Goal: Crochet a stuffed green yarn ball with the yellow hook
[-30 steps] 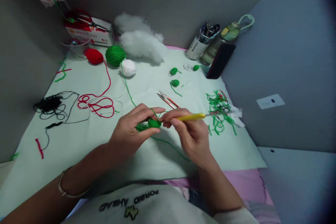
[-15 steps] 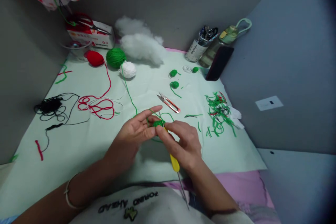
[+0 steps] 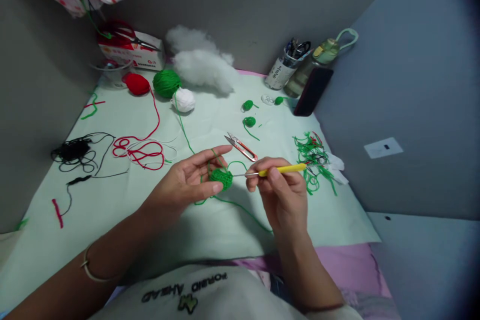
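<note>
A small green crocheted piece point(image 3: 222, 179) is pinched in my left hand point(image 3: 187, 177), with green yarn looped over the raised index finger. My right hand point(image 3: 283, 190) grips the yellow handle of a crochet hook point(image 3: 283, 169). The hook's thin metal shaft points left and its tip meets the right side of the green piece. From there one strand runs up the table to the green yarn ball point(image 3: 167, 83), and another trails below toward my right wrist. Orange-handled thread snips point(image 3: 243, 148) lie just beyond my hands.
Red yarn point(image 3: 138, 84), a white yarn ball point(image 3: 184, 100) and fibre stuffing point(image 3: 204, 67) are at the back. Black yarn point(image 3: 75, 150) lies left, green yarn scraps point(image 3: 313, 160) right. Small green crocheted pieces point(image 3: 249, 121) sit mid-table. A phone point(image 3: 313, 92) leans against a bottle point(image 3: 325, 51).
My right hand has moved right and turned, so the hook has swung from pointing up to lying nearly level. More of the green piece now shows.
</note>
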Demonstrator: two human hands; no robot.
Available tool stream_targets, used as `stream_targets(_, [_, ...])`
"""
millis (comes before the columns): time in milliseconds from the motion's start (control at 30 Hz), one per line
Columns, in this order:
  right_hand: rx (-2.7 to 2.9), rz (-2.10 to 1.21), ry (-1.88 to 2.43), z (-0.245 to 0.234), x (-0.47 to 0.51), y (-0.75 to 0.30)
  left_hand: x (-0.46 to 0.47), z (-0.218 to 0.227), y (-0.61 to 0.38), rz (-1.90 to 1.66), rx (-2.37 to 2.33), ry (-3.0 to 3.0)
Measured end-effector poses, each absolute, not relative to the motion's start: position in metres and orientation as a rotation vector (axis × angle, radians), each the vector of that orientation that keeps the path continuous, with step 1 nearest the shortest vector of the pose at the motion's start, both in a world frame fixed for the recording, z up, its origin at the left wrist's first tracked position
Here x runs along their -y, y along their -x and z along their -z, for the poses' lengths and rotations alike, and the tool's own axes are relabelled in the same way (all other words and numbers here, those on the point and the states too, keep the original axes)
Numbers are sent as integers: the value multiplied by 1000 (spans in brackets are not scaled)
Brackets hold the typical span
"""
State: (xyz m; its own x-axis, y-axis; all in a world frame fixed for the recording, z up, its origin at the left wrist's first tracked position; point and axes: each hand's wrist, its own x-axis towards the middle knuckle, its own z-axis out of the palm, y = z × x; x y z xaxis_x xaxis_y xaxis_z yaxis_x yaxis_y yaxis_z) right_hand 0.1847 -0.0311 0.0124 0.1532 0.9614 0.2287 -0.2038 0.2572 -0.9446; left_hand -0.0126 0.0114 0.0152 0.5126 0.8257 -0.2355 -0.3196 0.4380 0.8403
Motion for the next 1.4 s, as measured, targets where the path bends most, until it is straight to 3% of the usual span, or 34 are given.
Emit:
stream_targets(67, [1181,-970,968,-10,31,-180,-9,-15,8,-801,-724,-809])
stream_targets(233, [1744,12,1099,-2,35,-169,0,-15,-5,-827,-713,-677])
stream_targets(300, [1792,109,1046,-1,35,-170,0,-16,-5,-792,-694,-630])
stream_targets(600, [1226,-850,883,-10,24,-181,-14,-14,12,-714,-619,-676])
stream_targets(1033, [1099,-1090,914,-10,16,-178,-10,-9,11,-816,-735,-902])
stream_targets(1400, [1194,-1037,957,-15,19,-185,-11,-13,13,-779,-820,-966])
